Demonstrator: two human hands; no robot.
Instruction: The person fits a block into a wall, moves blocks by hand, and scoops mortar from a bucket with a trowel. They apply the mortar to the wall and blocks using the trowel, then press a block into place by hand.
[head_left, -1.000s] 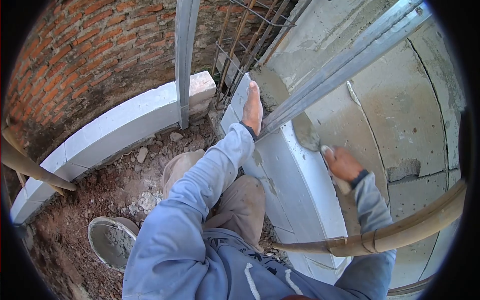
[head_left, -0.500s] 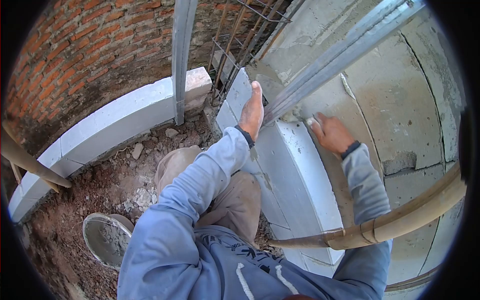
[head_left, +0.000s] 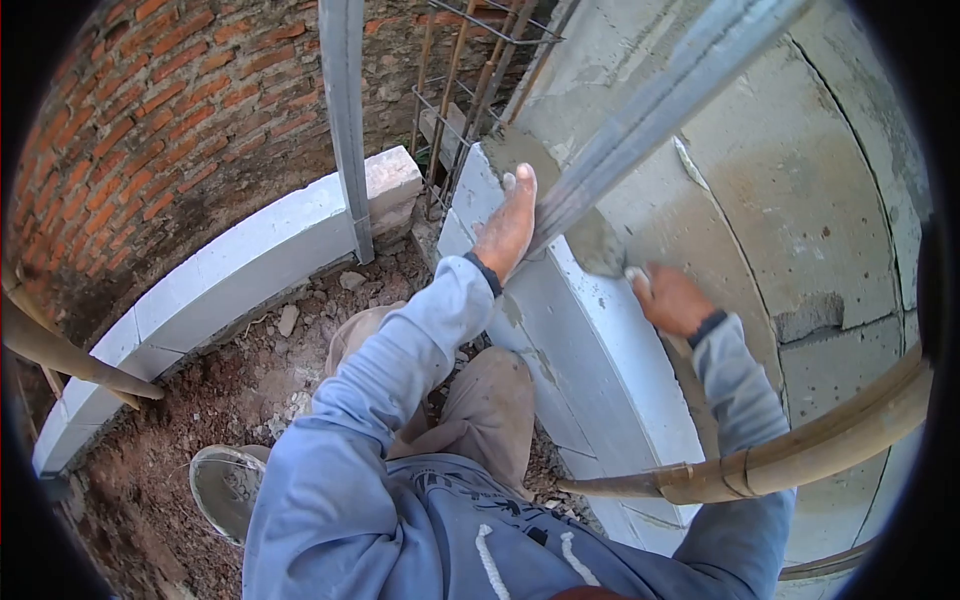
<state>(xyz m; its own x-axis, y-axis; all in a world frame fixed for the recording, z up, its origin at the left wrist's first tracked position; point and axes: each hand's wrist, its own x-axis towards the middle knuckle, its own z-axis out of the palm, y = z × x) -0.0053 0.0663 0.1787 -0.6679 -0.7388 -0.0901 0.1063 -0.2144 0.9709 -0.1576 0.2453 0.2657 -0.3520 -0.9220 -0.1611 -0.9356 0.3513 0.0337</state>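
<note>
My left hand (head_left: 508,228) is raised with its fingers stretched out, beside the lower end of a slanted grey metal channel (head_left: 640,130) and over the white block wall (head_left: 590,345). My right hand (head_left: 676,300) is closed on the far side of that wall, thumb towards a patch of wet grey mortar (head_left: 597,243). What its fingers hold is hidden. The mortar lies near the channel's foot, between the block wall and the grey panelled wall (head_left: 800,210).
A second metal channel (head_left: 345,130) stands upright by the low curved block wall (head_left: 240,245). Rusty rebar (head_left: 462,90) rises behind. A bamboo pole (head_left: 790,455) crosses at lower right; a mortar bucket (head_left: 228,490) sits on the rubble at left.
The view has shifted slightly. My right hand has moved a little down and right, and more grey mortar shows by the channel's foot. My left hand stays beside the channel.
</note>
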